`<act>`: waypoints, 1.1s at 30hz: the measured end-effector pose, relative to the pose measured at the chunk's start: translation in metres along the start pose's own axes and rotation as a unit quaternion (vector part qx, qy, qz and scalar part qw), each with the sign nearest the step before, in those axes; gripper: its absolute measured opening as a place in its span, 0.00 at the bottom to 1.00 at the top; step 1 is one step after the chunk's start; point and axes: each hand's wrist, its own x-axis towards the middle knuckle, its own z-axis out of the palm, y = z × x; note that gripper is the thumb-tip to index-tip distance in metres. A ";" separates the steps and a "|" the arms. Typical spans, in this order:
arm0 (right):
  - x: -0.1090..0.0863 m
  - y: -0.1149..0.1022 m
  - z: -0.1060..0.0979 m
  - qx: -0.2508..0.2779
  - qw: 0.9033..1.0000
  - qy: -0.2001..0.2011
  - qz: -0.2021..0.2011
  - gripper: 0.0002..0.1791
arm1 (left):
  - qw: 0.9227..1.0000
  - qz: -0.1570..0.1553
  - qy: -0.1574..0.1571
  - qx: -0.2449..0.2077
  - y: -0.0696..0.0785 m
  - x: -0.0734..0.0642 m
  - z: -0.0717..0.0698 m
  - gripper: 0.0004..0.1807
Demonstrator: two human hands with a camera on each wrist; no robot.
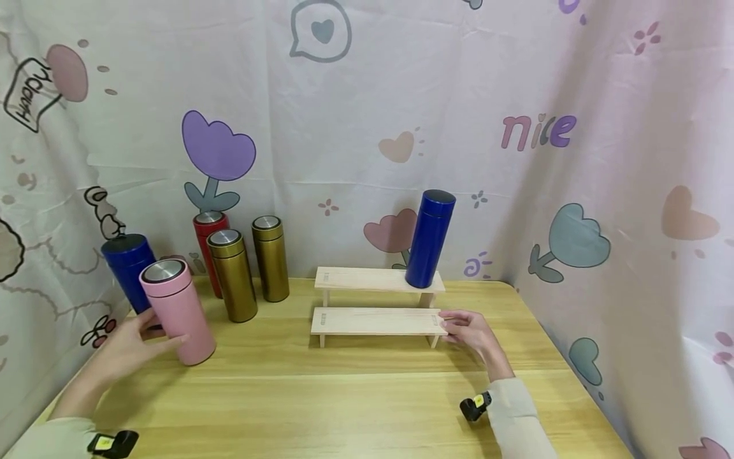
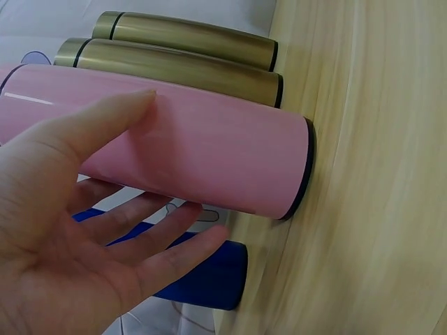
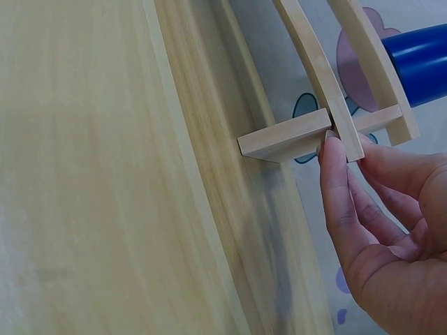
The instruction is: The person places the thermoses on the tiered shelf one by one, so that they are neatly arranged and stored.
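Note:
A pink thermos bottle [image 1: 180, 315] with a steel lid stands upright on the table at the left. My left hand [image 1: 129, 341] is beside it, the thumb across its near side. In the left wrist view the other fingers [image 2: 178, 262] are spread and fairly straight, between the pink bottle and a blue bottle [image 2: 209, 276]. Toward the right, a two-step pale wooden rack [image 1: 375, 321] bears another blue bottle [image 1: 430, 239] on its upper step. My right hand [image 1: 473, 335] pinches the lower step's right end between thumb and fingers, seen closely in the right wrist view.
Behind the pink bottle stand two gold bottles [image 1: 234, 284] and a red bottle [image 1: 209, 242]. The wooden table [image 1: 344, 408] meets a patterned cloth [image 1: 321, 127] at the back and both sides.

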 end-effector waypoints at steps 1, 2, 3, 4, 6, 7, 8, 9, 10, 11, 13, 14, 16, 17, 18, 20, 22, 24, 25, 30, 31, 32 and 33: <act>0.000 0.000 0.001 0.003 1.000 0.003 0.002 0.21 | 1.000 0.000 0.000 0.001 0.000 0.000 0.000 0.44; 0.000 0.000 0.001 0.000 1.000 0.002 0.001 0.21 | 1.000 -0.001 0.001 0.004 0.000 0.000 0.000 0.44; 0.000 0.000 0.001 0.000 1.000 0.003 0.001 0.21 | 1.000 -0.002 0.001 0.005 0.000 0.000 0.001 0.44; -0.001 0.000 0.001 -0.001 1.000 0.002 0.000 0.21 | 1.000 -0.003 0.000 0.005 -0.001 0.000 0.001 0.45; -0.001 -0.001 0.002 -0.002 1.000 0.004 0.001 0.22 | 1.000 -0.005 0.000 0.004 -0.002 0.001 0.002 0.45; -0.002 -0.001 0.002 -0.003 1.000 0.003 0.001 0.22 | 1.000 -0.006 -0.003 0.003 -0.002 0.001 0.003 0.45; -0.002 -0.001 0.001 -0.006 1.000 0.001 0.000 0.22 | 1.000 -0.008 -0.003 0.004 -0.002 0.002 0.003 0.46; -0.003 -0.001 0.001 -0.006 1.000 0.002 0.000 0.22 | 1.000 -0.008 -0.004 0.003 -0.003 0.002 0.003 0.46; -0.003 -0.001 0.002 -0.006 1.000 0.003 0.001 0.22 | 1.000 -0.009 -0.004 0.004 -0.003 0.002 0.004 0.46; -0.003 -0.002 0.002 -0.007 1.000 0.004 0.002 0.22 | 1.000 -0.009 -0.004 0.003 -0.003 0.002 0.004 0.46; -0.003 -0.002 0.002 -0.008 1.000 0.005 0.002 0.22 | 1.000 -0.007 -0.002 0.001 -0.004 0.002 0.004 0.46; -0.003 -0.002 0.002 -0.010 1.000 0.005 0.002 0.22 | 1.000 -0.007 -0.002 0.001 -0.004 0.002 0.004 0.45; -0.002 -0.002 0.002 -0.014 1.000 0.004 0.001 0.22 | 1.000 -0.009 -0.001 0.003 -0.003 0.002 0.003 0.46; -0.002 -0.002 0.002 -0.013 1.000 0.005 0.003 0.22 | 1.000 -0.009 -0.001 0.004 -0.003 0.002 0.003 0.45; -0.002 -0.002 0.002 -0.013 1.000 0.008 0.004 0.21 | 1.000 -0.009 -0.001 0.005 -0.003 0.002 0.004 0.45; -0.001 -0.001 0.001 -0.014 1.000 0.008 0.005 0.21 | 1.000 -0.009 -0.001 0.008 -0.003 0.001 0.004 0.45; 0.000 -0.001 0.002 -0.012 1.000 0.008 0.007 0.21 | 1.000 -0.008 0.000 0.006 -0.003 0.001 0.005 0.45; 0.000 -0.001 0.001 -0.011 1.000 0.006 0.006 0.22 | 1.000 -0.010 -0.001 0.002 -0.004 0.001 0.006 0.45; 0.001 -0.002 0.001 -0.010 1.000 0.005 0.006 0.22 | 1.000 -0.011 -0.002 0.000 -0.004 0.001 0.006 0.45; -0.001 -0.002 0.001 -0.005 1.000 0.001 0.007 0.22 | 1.000 -0.023 -0.008 0.000 -0.005 0.002 0.006 0.47; -0.001 -0.002 0.001 -0.004 1.000 0.002 0.007 0.22 | 1.000 -0.025 -0.009 0.000 -0.005 0.002 0.006 0.47; -0.001 -0.002 0.002 -0.005 1.000 0.000 0.006 0.22 | 1.000 -0.025 -0.010 -0.001 -0.005 0.003 0.006 0.47; -0.001 -0.002 0.002 -0.005 1.000 -0.001 0.004 0.23 | 1.000 -0.026 -0.011 -0.002 -0.005 0.003 0.006 0.47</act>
